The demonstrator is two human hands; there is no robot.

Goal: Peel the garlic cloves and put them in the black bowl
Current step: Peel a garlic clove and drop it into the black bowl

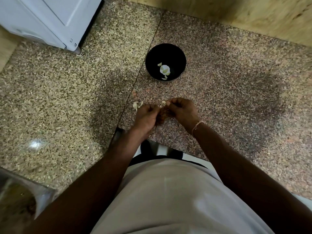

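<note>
- The person's light-coloured shirt (168, 200) is filling the view nearest the camera, with both forearms reaching forward from it over the speckled stone tabletop (67, 98).
- The left hand (146, 115) and the right hand (181, 109) are meeting knuckle to knuckle just above the tabletop, at its near edge.
- The fingers of both hands are curling inward and pinching a garlic clove (163, 103), whose pale tip is showing between the two sets of fingertips. The two-handed hold is judged to serve peeling: one hand steadying the clove, the other working the skin loose.
- Pale garlic pieces (137, 104), either skins or unpeeled cloves, are lying just beside the left hand; which they are cannot be told.
- The black bowl (149, 65) is standing upright beyond the hands, well apart from them and directly ahead, so a short forward reach is judged sufficient for dropping a clove in.
- Several peeled cloves (164, 70) are already lying in the bottom of the bowl; the task is judged to be partly done.
- Bare tabletop is lying open between the hands and the bowl, and to both sides.
- A white appliance (50, 19) is occupying the far left corner, and a wooden wall panel (253, 16) is bounding the far right edge; both are standing well clear of the reach path.
</note>
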